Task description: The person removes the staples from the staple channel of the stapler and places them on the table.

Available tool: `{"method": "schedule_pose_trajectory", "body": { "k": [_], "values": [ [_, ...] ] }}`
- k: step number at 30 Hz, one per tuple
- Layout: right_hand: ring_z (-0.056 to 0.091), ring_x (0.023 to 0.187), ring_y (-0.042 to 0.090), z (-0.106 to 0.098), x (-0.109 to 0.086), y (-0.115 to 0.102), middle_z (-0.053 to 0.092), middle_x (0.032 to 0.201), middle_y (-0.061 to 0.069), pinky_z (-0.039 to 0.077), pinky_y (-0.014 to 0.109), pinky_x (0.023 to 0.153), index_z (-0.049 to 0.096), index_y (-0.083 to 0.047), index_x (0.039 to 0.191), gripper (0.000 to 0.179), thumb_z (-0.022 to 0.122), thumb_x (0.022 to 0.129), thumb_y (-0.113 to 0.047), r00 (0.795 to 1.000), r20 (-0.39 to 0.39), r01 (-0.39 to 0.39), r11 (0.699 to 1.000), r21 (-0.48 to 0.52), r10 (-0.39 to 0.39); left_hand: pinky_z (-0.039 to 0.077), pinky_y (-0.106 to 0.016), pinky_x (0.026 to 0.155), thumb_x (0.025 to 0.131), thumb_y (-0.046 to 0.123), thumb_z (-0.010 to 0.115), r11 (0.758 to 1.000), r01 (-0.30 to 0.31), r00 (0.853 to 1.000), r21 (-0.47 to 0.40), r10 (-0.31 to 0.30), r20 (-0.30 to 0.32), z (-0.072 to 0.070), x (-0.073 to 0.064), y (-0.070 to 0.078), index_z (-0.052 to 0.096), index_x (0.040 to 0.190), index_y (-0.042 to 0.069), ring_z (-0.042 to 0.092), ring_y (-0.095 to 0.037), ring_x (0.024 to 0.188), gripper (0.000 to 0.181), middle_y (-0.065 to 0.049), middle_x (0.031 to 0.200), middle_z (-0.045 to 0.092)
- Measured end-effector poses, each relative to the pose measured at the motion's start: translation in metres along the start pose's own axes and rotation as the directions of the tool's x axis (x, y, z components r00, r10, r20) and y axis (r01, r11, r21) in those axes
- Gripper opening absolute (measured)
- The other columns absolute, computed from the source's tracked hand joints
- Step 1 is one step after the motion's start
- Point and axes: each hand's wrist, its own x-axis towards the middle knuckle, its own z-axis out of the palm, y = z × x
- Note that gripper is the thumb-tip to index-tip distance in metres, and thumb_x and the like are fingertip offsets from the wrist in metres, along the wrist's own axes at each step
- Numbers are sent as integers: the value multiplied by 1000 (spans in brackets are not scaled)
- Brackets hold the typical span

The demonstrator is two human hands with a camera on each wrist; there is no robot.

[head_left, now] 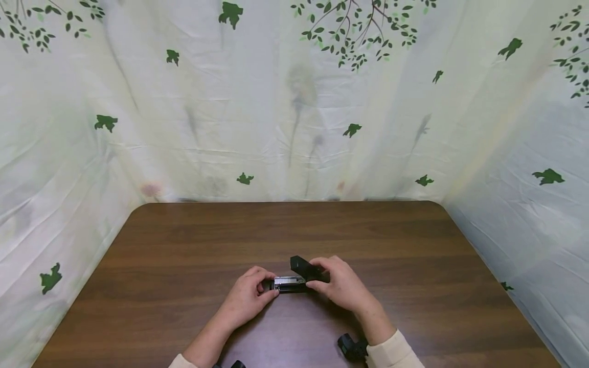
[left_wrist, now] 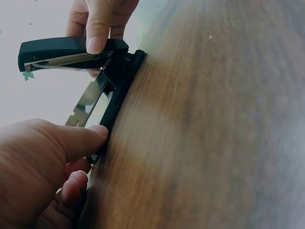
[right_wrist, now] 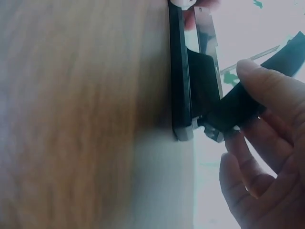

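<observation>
A black stapler (head_left: 292, 288) rests on the table in front of me, its top arm (head_left: 301, 267) swung up and back from the base. The metal staple channel (left_wrist: 87, 101) lies exposed, and a thin spring (left_wrist: 81, 67) runs along the underside of the raised arm. My left hand (head_left: 250, 296) grips the front end of the base between thumb and fingers. With thumb and fingers, my right hand (head_left: 342, 286) pinches the raised top arm near its hinge. Whether staples lie in the channel I cannot tell.
The brown wooden table (head_left: 207, 235) reaches back to a white curtain (head_left: 257, 102) printed with green leaves, which also hangs on both sides. A black wrist camera (head_left: 352, 347) sits by the right sleeve, low over the table.
</observation>
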Motion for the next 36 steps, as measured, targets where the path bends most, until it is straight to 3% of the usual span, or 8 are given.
{"method": "schedule_pose_trajectory", "body": {
  "k": [6,12,17,23,36],
  "values": [
    [64,99,16,-5,0,4,69,108,-1,54,39,85,69,-21,118,35,83,87,-29,999,39,-16,999,41,15,44,-18,65,82,12,85,1000,-18,1000,-9,18,-7,1,0,0,74,105,16,50,-2,73,26,9,96,62],
    [70,100,14,-10,-2,9,71,112,-3,57,35,85,68,-21,117,35,83,86,-24,999,47,-17,994,107,12,44,-19,65,83,13,84,1000,-22,1000,-21,22,2,1,-1,0,73,104,17,50,-1,73,25,7,97,63],
    [70,99,13,-12,-2,12,72,112,-4,57,34,84,68,-22,117,36,84,85,-27,1000,26,-5,997,83,2,43,-19,65,83,14,85,1000,-21,1000,-21,21,2,0,-1,0,73,105,17,49,-2,73,25,7,97,63],
    [72,98,13,-14,-3,14,73,108,-7,58,32,82,67,-24,114,35,84,85,-29,1000,19,-11,998,57,10,44,-19,65,82,12,84,1000,-22,1000,-12,22,-2,0,1,0,74,104,17,50,-3,73,25,7,96,63],
    [73,94,12,-19,-4,17,74,100,-6,59,29,81,67,-24,111,33,86,83,-23,998,48,-50,988,146,44,44,-19,66,82,12,84,1000,-23,1000,-2,23,-6,1,0,1,74,105,16,49,-2,74,25,8,97,63]
  ]
}}
